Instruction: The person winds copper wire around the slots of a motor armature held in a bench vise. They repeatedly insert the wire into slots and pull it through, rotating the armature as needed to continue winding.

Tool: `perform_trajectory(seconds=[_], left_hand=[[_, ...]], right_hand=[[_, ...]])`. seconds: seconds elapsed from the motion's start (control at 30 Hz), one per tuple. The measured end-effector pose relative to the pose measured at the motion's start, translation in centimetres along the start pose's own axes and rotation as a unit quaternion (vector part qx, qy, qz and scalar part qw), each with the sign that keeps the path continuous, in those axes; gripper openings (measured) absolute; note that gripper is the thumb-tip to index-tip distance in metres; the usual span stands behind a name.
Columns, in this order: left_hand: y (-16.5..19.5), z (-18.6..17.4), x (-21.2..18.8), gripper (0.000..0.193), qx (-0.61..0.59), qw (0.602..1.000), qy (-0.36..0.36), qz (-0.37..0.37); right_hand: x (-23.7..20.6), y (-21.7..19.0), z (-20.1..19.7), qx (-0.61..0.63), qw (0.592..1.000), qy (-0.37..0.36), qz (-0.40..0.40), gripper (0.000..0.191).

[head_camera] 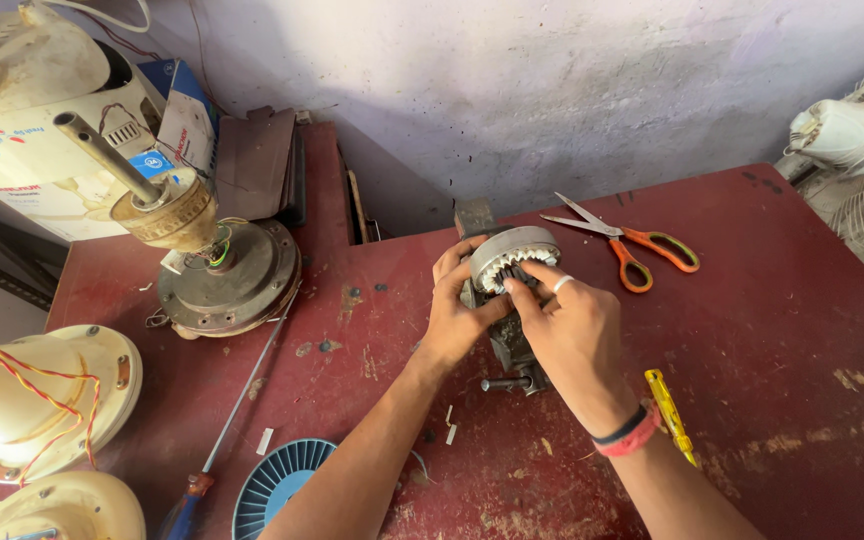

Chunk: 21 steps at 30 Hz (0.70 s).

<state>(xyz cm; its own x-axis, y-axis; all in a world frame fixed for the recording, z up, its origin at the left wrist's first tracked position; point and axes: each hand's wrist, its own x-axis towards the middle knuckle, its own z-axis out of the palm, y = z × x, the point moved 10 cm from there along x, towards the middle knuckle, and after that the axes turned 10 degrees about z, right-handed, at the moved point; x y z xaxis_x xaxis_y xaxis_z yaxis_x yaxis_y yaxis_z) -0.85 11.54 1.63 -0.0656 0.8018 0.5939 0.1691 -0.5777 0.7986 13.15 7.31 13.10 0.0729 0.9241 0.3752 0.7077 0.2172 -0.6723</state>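
Both forearms reach up from the bottom edge of the view and meet over the middle of a worn red table (772, 330). The left hand (455, 312) comes in with the wrist fairly straight; its fingers curl over the left rim of a round grey motor stator (512, 255) and its thumb presses in from the side, so the hand is closed in a hold on that part. The right hand (572, 335) lies palm down, wrist bent slightly inward, with a ring on 1 finger and dark and red bands at the wrist; its fingertips (524, 288) press on the white slot lining along the stator's lower front. Whether the right hand truly grips the stator or only pushes at it cannot be told. The stator sits tilted toward the camera on top of a small bench vise (508, 350), near the table's centre.

Orange-handled scissors (632, 245) lie just behind and to the right of the hands. A yellow tester screwdriver (670, 415) lies beside the right wrist. To the left stands a fan motor with a shaft (214, 270), and a long screwdriver (237, 400) lies near it, next to a blue fan grille (277, 485) at the front edge
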Motion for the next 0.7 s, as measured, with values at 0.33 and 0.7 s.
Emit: perform_trajectory(seconds=[0.33, 0.7], left_hand=[[1.5, -0.1, -0.2, 0.056, 0.003, 1.0, 0.009, -0.02], [2.5, -0.3, 0.1, 0.053, 0.007, 1.0, 0.021, -0.001]], right_hand=[[-3.8, 2.9, -2.1, 0.082, 0.995, 0.051, 0.009, 0.016], [-3.2, 3.2, -2.0, 0.073, 0.995, 0.062, 0.022, 0.015]])
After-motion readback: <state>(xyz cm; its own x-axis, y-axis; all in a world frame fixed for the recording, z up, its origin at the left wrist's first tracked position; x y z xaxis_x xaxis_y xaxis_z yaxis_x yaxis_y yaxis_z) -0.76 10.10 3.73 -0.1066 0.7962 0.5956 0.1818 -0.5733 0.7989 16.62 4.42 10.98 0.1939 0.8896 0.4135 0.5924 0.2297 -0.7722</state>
